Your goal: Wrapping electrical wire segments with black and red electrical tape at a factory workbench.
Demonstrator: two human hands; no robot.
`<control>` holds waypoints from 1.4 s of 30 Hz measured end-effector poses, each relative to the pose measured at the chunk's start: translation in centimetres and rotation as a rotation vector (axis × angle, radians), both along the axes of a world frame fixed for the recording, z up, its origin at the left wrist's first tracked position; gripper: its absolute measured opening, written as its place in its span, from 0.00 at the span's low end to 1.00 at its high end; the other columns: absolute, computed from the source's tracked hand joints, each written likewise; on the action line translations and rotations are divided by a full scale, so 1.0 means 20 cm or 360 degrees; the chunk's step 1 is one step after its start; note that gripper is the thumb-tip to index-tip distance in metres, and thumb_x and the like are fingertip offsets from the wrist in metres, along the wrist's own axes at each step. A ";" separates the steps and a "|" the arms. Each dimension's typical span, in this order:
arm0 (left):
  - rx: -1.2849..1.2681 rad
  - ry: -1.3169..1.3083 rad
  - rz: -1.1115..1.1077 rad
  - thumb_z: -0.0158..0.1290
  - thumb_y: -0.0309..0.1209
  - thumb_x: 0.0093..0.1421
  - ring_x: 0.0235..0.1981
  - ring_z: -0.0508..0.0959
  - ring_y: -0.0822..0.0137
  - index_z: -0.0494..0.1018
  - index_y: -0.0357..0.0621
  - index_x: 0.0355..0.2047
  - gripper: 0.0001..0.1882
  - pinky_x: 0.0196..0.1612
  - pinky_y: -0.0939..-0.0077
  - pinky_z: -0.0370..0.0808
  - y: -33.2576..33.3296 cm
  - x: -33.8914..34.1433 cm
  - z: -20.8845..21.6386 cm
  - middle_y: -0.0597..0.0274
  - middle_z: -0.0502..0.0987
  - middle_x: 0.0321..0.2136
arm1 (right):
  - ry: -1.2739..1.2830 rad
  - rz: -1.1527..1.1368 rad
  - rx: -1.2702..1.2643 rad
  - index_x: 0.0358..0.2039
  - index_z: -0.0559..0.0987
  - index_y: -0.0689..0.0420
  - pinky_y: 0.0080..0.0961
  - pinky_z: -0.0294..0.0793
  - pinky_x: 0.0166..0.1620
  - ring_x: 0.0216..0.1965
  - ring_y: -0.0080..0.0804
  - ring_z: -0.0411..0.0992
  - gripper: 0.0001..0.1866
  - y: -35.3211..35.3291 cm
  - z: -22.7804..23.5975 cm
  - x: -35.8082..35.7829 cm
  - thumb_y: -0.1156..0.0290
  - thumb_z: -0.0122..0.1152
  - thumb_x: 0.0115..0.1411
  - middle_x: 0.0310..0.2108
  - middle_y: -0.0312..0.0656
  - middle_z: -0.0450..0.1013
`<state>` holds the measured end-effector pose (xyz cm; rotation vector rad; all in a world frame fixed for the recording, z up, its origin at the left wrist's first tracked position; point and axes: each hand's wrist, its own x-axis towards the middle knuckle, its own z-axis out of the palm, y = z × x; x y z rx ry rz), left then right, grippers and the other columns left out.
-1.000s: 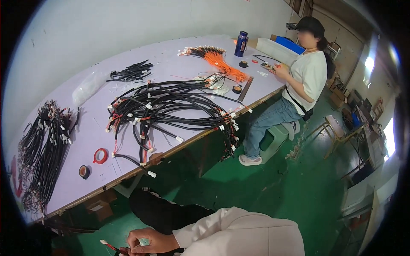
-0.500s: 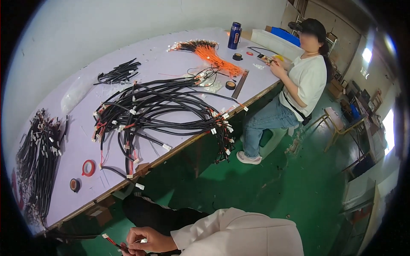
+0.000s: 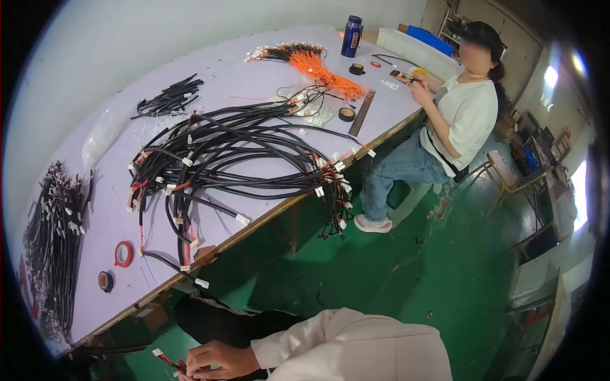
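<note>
Jutting leftward past right grip; white-tipped cable

Held cable: plastic-insul. wires w/ wht plastic conn. Tabletop: smooth, matt. Table edge: rough wood. Bag: clear plastic, glossy. Flask: glossy, metal-look. Ruler: dull metal-look. Floor: smooth, semi-gloss. Own sleeve: matt cloth. Co-worker's stool: plastic, smooth.

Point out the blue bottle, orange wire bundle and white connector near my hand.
Blue bottle (image 3: 351, 42): head view, body.
Orange wire bundle (image 3: 326, 77): head view, middle wires.
White connector (image 3: 157, 352): head view, housing.
</note>
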<state>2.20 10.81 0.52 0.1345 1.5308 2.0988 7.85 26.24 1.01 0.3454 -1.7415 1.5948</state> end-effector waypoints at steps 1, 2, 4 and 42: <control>0.0006 0.0015 0.0015 0.42 0.38 0.65 0.21 0.67 0.76 0.68 0.39 0.45 0.16 0.26 0.81 0.65 0.00 0.00 -0.01 0.64 0.74 0.26 | -0.0009 0.0048 -0.0006 0.34 0.77 0.56 0.29 0.74 0.30 0.30 0.37 0.74 0.05 0.00 -0.01 0.00 0.72 0.58 0.56 0.32 0.41 0.73; 0.0012 0.0030 0.0030 0.42 0.38 0.65 0.20 0.66 0.76 0.67 0.39 0.46 0.16 0.25 0.82 0.64 0.00 -0.01 -0.01 0.64 0.73 0.26 | -0.0009 0.0051 -0.0003 0.34 0.77 0.56 0.29 0.74 0.30 0.30 0.37 0.74 0.05 0.01 -0.01 -0.01 0.72 0.58 0.56 0.32 0.41 0.73; 0.0060 0.0036 0.0017 0.43 0.38 0.65 0.20 0.65 0.77 0.67 0.39 0.46 0.16 0.24 0.82 0.63 0.00 -0.01 -0.01 0.65 0.73 0.25 | -0.0014 0.0093 0.0087 0.37 0.78 0.55 0.28 0.74 0.30 0.32 0.36 0.75 0.08 0.01 -0.04 -0.02 0.69 0.58 0.57 0.33 0.42 0.74; -0.0053 0.0068 -0.0043 0.45 0.32 0.64 0.20 0.63 0.78 0.68 0.36 0.39 0.11 0.24 0.85 0.59 -0.15 0.00 0.00 0.69 0.68 0.20 | 0.0077 -0.0029 0.0673 0.27 0.74 0.56 0.30 0.69 0.27 0.26 0.36 0.69 0.04 -0.07 -0.07 -0.08 0.71 0.57 0.52 0.25 0.38 0.67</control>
